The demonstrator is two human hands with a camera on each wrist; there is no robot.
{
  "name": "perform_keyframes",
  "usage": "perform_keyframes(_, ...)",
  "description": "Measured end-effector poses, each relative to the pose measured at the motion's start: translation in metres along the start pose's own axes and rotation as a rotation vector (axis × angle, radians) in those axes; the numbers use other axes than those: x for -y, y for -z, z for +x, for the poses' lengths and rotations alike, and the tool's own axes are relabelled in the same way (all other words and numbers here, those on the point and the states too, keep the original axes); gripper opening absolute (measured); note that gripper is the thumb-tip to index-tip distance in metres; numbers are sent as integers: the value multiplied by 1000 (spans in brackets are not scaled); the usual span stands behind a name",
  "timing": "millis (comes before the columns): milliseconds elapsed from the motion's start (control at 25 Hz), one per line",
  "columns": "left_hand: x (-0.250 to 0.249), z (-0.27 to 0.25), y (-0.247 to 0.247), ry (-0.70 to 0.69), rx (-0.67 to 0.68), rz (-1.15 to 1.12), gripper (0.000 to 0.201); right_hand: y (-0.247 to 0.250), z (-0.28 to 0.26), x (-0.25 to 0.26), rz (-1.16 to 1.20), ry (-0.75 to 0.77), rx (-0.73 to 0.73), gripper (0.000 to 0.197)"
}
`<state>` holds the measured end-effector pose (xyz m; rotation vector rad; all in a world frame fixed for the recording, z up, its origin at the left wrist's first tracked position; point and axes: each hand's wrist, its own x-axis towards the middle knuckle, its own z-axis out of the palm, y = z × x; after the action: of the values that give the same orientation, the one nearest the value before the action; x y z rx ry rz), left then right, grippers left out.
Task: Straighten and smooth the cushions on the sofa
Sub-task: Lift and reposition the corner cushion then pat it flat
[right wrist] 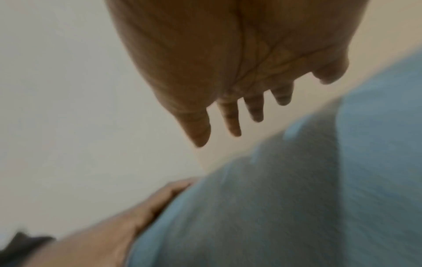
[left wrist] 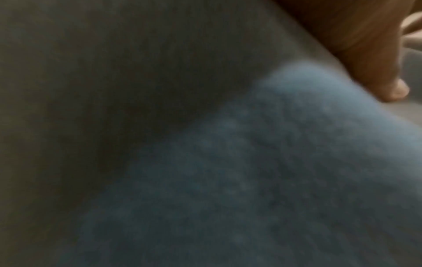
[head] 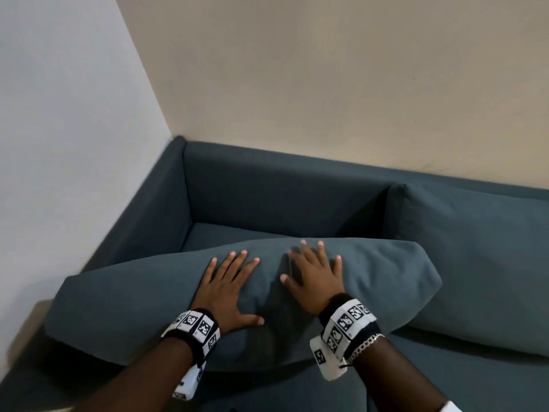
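A large dark teal cushion (head: 386, 278) lies slanted across the left end of the sofa (head: 267, 185), off the backrest. My left hand (head: 228, 286) lies flat on its middle with fingers spread. My right hand (head: 315, 275) rests just right of it, also flat with fingers spread. A dent shows in the fabric between the two hands. In the left wrist view the cushion fabric (left wrist: 274, 171) fills the frame, blurred, with my thumb (left wrist: 376, 63) on it. The right wrist view shows my right hand (right wrist: 228, 72) with straight fingers above the cushion (right wrist: 297, 207) and the left hand (right wrist: 137, 207) on it.
A second teal cushion (head: 481, 257) leans upright against the backrest at the right, its lower left corner under the slanted one. The sofa's left arm (head: 154, 209) meets a white wall (head: 65, 129); a beige wall (head: 326, 69) runs behind.
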<state>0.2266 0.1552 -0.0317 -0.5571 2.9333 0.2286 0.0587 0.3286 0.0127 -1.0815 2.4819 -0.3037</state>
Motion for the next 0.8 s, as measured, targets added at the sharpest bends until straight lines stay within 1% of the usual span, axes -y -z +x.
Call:
perform_keyframes(40, 9, -1, 7, -19, 17, -5, 131, 16, -7, 17, 136, 31, -188, 63)
perform_keyframes(120, 22, -4, 14, -34, 40, -10, 133, 26, -24, 49, 369, 127, -643, 60)
perform_keyframes(160, 26, -6, 15, -39, 34, -10, 135, 16, -27, 59, 370, 124, -778, 63)
perform_keyframes(200, 25, -8, 13, -42, 28, -7, 135, 1, -28, 62, 287, 113, -784, 66)
perform_keyframes(240, 27, -11, 11, -42, 23, 7, 136, -20, -23, 63, 126, 70, -623, 70)
perform_keyframes(320, 34, -21, 7, -20, 29, 33, 135, -70, -11, 53, -176, -78, -51, 75)
perform_keyframes(360, 42, -26, 5, 2, 36, 40, 133, -80, -2, 47, -211, -129, 130, 77)
perform_keyframes(400, 52, -29, 6, 25, 33, 40, 131, -77, 7, 46, -201, -177, 201, 76)
perform_keyframes(440, 65, -30, 9, 38, 12, 24, 129, -65, 14, 53, -171, -201, 194, 74)
perform_keyframes(480, 78, -33, 13, 51, -20, 0, 128, -49, 17, 66, -109, -179, 123, 72)
perform_keyframes(520, 92, -34, 17, 62, -45, -19, 127, -31, 17, 83, -4, -143, -15, 69)
perform_keyframes(560, 104, -36, 21, 68, -58, -27, 128, -14, 10, 100, 141, -89, -208, 65)
perform_keyframes(600, 117, -41, 24, 72, -58, -32, 128, -5, -1, 123, 296, -19, -454, 61)
perform_keyframes(640, 130, -45, 27, 74, -68, -36, 128, -2, -10, 145, 399, 53, -691, 59)
perform_keyframes(680, 143, -51, 28, 70, -89, -35, 127, -11, -15, 162, 388, 77, -798, 60)
perform_keyframes(720, 153, -57, 28, 65, -93, -25, 126, -28, -15, 176, 278, 66, -750, 63)
perform_keyframes(760, 163, -62, 28, 68, -72, -27, 124, -52, -8, 182, 112, 31, -521, 66)
perform_keyframes(800, 173, -68, 28, 83, -33, -34, 121, -81, 3, 178, -53, -35, -214, 67)
